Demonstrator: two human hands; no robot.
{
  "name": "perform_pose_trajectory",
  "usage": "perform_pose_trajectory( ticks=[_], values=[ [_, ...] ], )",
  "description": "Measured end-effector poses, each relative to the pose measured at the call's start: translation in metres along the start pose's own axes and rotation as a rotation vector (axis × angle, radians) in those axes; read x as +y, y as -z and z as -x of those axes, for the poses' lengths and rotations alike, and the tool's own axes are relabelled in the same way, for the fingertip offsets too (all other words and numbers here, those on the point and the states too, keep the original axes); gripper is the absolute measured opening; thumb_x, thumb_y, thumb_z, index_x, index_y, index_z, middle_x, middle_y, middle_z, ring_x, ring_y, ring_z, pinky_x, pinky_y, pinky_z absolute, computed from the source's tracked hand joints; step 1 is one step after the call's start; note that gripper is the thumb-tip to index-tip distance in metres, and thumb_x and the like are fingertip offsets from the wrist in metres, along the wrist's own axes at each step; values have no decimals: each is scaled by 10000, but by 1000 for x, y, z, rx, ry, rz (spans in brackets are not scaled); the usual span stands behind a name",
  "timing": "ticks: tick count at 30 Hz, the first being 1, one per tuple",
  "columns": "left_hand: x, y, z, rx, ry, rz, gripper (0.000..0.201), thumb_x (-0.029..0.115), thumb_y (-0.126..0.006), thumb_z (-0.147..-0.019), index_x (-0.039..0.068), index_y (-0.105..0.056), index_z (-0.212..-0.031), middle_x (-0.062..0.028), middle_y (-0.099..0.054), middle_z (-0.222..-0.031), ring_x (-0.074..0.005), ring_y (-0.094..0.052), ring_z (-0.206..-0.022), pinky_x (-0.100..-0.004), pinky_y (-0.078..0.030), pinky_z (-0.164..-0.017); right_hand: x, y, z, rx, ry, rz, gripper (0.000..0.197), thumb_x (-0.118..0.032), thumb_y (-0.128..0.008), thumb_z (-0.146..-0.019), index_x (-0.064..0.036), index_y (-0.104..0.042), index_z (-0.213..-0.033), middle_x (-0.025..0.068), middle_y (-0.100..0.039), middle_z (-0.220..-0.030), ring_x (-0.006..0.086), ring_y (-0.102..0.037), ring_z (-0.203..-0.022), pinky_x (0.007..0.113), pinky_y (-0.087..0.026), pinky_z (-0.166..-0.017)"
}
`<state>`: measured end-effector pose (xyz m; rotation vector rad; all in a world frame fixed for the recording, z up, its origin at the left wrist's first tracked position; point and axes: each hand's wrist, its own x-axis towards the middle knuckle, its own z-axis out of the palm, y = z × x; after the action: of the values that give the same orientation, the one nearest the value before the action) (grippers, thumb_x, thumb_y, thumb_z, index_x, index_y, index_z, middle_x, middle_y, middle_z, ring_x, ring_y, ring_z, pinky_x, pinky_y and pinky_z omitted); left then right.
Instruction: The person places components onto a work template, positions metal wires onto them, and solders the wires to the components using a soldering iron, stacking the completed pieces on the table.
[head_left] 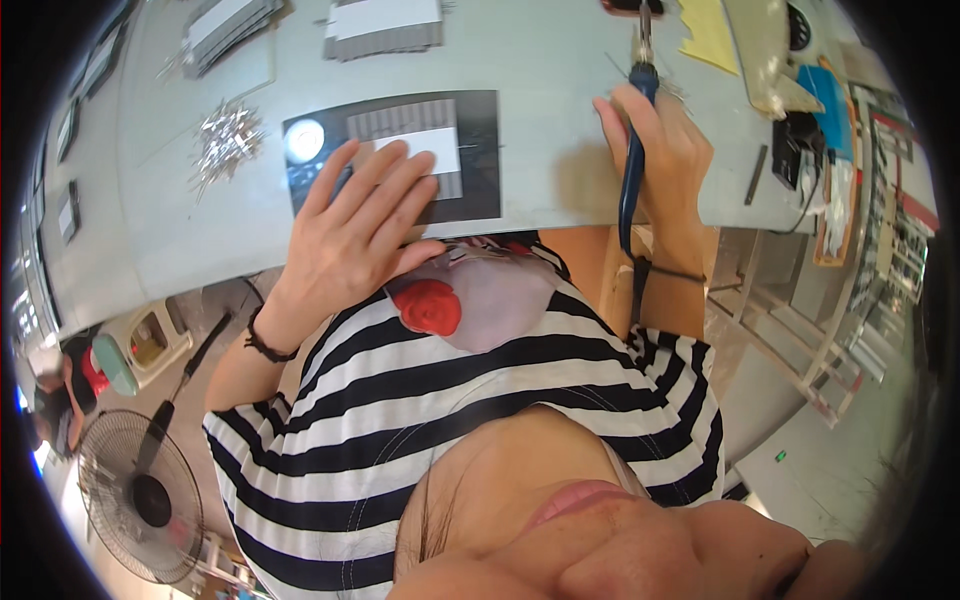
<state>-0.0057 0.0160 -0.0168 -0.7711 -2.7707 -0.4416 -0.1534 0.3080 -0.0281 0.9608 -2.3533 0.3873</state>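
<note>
My left hand (355, 220) lies with fingers stretched out over a flat grey-and-white panel (430, 150). The panel rests on a glossy black board (480, 190) at the table's near edge, and my fingers partly cover both. A thin wire-like strip sticks out at the panel's right side. To the right, my right hand (672, 150) is closed around the dark blue handle of a soldering iron (634, 165). Its metal end points away from me, toward the far edge of the view. The iron's cord runs down past my right wrist.
Loose silvery wire pieces (226, 142) lie left of the board. Stacked grey-and-white panels (383, 28) sit at the back, with another stack (228, 28) farther left. At right are a yellow sheet (708, 35), a dark stick (757, 175) and a black device (793, 150). A fan (145, 497) stands lower left.
</note>
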Motion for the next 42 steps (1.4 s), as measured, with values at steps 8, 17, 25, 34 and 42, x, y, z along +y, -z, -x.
perform_pose_trajectory(
  ticks=[8,17,25,34,42],
  values=[
    [1,-9,2,49,13,12,503,389,-731,-880,40,-679,-1238,-77,-654,-1328,-283,-604,-1254,-500,-422,-1102,-74,-10,-9,-174,34,-376,358,-61,-697,-712,-146,-681,-1059,5,-538,-696,229,-571,-610,359,-433,-506],
    [-3,-22,22,378,-309,39,216,235,-714,-937,39,-741,-850,-54,-755,-965,-220,-705,-936,-342,-564,-844,-58,-16,-5,-25,-61,-459,308,-3,-767,-704,-119,-664,-970,8,-500,-624,183,-495,-490,309,-387,-444],
    [-1,-22,5,219,-171,58,425,350,-698,-911,-35,-696,-1093,-122,-664,-1240,-268,-619,-1152,-408,-511,-987,-65,-18,-4,-29,-49,-413,260,-43,-825,-778,-85,-663,-977,35,-552,-653,202,-505,-499,305,-404,-461],
    [2,-19,-5,17,-28,37,614,494,-650,-903,-2,-655,-1265,-74,-626,-1373,-264,-571,-1282,-454,-426,-1103,-50,1,20,189,-354,-844,620,-456,-544,-1046,54,-466,-1390,75,-612,-716,118,-552,-571,252,-433,-518],
    [4,-17,-10,19,-7,9,593,492,-643,-912,-14,-672,-1221,-77,-634,-1352,-261,-565,-1280,-455,-439,-1087,-41,12,19,204,-588,-1206,299,-246,-625,-995,11,-522,-1110,94,-540,-741,119,-456,-567,257,-339,-506]
  ],
)
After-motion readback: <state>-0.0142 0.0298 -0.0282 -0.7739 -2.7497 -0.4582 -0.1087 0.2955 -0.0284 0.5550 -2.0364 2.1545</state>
